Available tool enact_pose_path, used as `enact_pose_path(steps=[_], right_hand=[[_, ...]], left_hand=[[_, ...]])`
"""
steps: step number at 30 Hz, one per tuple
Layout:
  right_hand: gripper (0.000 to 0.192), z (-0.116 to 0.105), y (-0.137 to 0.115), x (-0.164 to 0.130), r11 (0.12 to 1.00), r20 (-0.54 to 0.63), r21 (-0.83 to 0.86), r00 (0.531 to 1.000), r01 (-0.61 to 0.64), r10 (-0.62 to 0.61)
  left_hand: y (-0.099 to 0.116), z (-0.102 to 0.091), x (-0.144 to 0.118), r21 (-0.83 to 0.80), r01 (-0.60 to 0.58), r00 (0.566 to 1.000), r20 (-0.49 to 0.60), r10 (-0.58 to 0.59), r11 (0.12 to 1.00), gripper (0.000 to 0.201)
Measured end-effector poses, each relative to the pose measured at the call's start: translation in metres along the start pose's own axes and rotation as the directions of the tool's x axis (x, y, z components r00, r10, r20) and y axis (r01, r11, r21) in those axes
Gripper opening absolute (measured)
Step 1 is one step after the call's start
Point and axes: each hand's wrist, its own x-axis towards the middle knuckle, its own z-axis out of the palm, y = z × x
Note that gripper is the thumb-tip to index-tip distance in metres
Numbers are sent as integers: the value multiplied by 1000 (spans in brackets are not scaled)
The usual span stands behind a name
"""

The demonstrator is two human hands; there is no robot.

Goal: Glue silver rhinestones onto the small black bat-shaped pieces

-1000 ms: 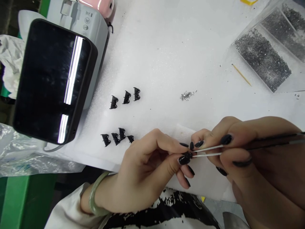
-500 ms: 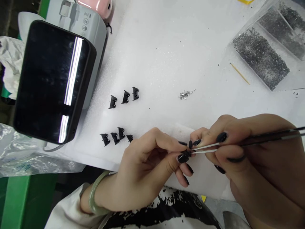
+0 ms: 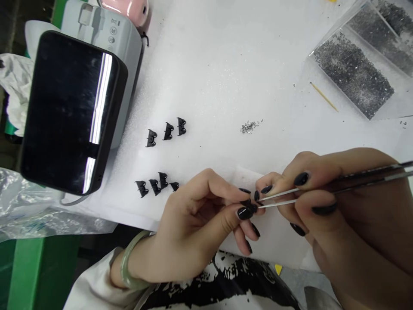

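In the lower middle, my left hand (image 3: 196, 228) is closed, with thumb and forefinger pinching a small black claw clip (image 3: 249, 206). The fingertips hide much of this clip. My right hand (image 3: 342, 215) is closed around dark tweezers (image 3: 279, 196) with pale, thin tips. Those tips point left at the clip and stand slightly apart; whether a stone sits between them is too small to tell. Similar black clips (image 3: 181, 126) lie in two groups left of centre. Above the hands is a little pile of tiny clear stones (image 3: 249, 127).
A grey device with a glossy black screen (image 3: 71, 112) stands at left, beside a pink case (image 3: 129, 10). A clear compartment box (image 3: 351, 73) of tiny stones sits at upper right, near a thin yellow stick (image 3: 323, 96). Clear plastic (image 3: 48, 211) covers the lower-left edge.
The tweezer tips have spread a little wider beside the clip. My left hand still pinches the clip, and the view has shifted slightly.
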Motion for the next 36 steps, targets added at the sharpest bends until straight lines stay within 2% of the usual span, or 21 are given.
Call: enact_pose_path(steps=[7, 10, 16, 21, 23, 27, 29, 36], right_hand=[[28, -6, 12, -15, 991, -80, -127, 995, 43, -53], [30, -9, 12, -18, 985, -47, -163, 997, 52, -61], [15, -10, 15, -23, 984, -61, -151, 993, 94, -104], [13, -6, 17, -26, 990, -97, -110, 990, 88, -99], [15, -4, 15, -24, 993, -74, -86, 994, 77, -83], [16, -2, 10, -18, 999, 81, 8, 996, 43, -43], [16, -2, 9, -17, 999, 113, 29, 993, 32, -35], [28, -3, 10, -20, 979, -64, -189, 994, 78, -92]], left_hand=[[-3, -3, 0, 0, -58, 997, 54, 58, 998, 27], [-5, -4, 0, -8, -75, 995, 65, 76, 997, 28], [-5, -4, -2, 11, -81, 993, 82, 80, 997, 31], [-5, -5, -3, 21, -87, 992, 89, 84, 996, 33], [-6, -5, -3, 29, -97, 991, 92, 94, 995, 32], [-6, -5, -3, 30, -102, 991, 87, 99, 994, 31], [-6, -5, -3, 23, -98, 992, 85, 95, 995, 32], [-4, -3, -2, 41, -64, 996, 70, 61, 997, 32]])
